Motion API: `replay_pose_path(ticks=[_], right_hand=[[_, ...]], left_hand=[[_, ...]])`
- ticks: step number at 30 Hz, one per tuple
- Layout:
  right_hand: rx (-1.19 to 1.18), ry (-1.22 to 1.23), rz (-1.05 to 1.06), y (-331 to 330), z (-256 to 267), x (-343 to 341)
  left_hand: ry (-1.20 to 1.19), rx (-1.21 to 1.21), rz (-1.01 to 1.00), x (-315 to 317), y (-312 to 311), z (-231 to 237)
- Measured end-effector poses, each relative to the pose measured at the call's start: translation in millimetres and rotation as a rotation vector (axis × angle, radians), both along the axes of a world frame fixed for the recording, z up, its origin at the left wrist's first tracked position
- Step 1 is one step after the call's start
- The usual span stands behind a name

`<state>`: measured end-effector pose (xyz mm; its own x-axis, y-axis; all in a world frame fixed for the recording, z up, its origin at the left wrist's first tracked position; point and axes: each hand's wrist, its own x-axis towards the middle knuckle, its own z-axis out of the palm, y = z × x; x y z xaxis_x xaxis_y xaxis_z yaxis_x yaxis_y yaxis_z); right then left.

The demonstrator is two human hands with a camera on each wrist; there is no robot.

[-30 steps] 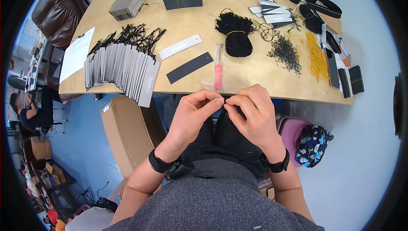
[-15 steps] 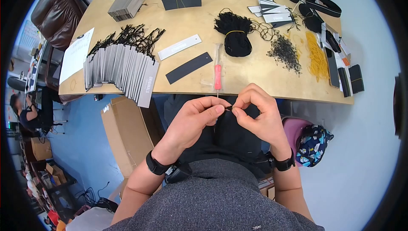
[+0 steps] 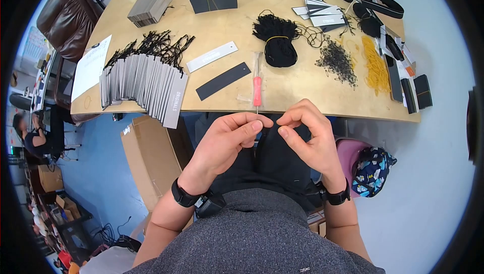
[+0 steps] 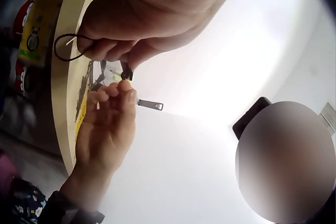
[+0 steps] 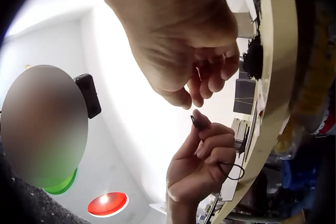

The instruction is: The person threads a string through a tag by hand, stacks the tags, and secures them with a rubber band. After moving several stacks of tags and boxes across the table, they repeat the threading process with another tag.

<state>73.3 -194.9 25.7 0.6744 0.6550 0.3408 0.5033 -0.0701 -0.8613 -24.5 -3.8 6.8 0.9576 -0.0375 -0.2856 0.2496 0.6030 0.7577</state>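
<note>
My left hand (image 3: 224,140) pinches a thin black cord (image 5: 242,171) between thumb and forefinger, in front of the table edge. A loop of this cord sticks out from the hand in both wrist views. A small black looped end (image 5: 195,122) shows at the left fingertips in the right wrist view. Just to its right, my right hand (image 3: 312,138) is raised with thumb and forefinger bent toward each other, a small gap between their tips. A pink-handled tool (image 3: 257,91) with a thin metal shaft lies on the table just beyond the hands.
On the table (image 3: 312,100) lie a fan of corded grey tags (image 3: 143,80), a white tag (image 3: 212,56), a dark tag (image 3: 223,81), a black cord bundle (image 3: 280,49), small black pieces (image 3: 337,63) and yellow strands (image 3: 374,65). A cardboard box (image 3: 151,158) stands below.
My hands first met fingertip to fingertip, then drew back toward my body with the cord between them. Now the right fingers have come away from it, while the left hand keeps hold.
</note>
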Motion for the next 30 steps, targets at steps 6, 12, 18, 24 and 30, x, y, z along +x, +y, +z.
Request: replay_pose_path(ticks=[6,12,18,24,30], right_hand=[[-0.047,0.103,0.042,5,-6,-8],[-0.002,0.157,0.017,13,-13,-13],[-0.008,0.224,0.007,15,-16,-12],[0.038,0.236,-0.02,15,-18,-12],[0.006,0.22,-0.01,14,-16,-12]], left_hand=[[-0.017,-0.006,0.044,1,-3,2],[-0.041,0.028,0.046,2,-3,-3],[-0.106,0.238,0.123,0,-12,8],[-0.061,0.325,0.136,-1,-10,2],[-0.223,0.748,0.169,0,-5,-1]])
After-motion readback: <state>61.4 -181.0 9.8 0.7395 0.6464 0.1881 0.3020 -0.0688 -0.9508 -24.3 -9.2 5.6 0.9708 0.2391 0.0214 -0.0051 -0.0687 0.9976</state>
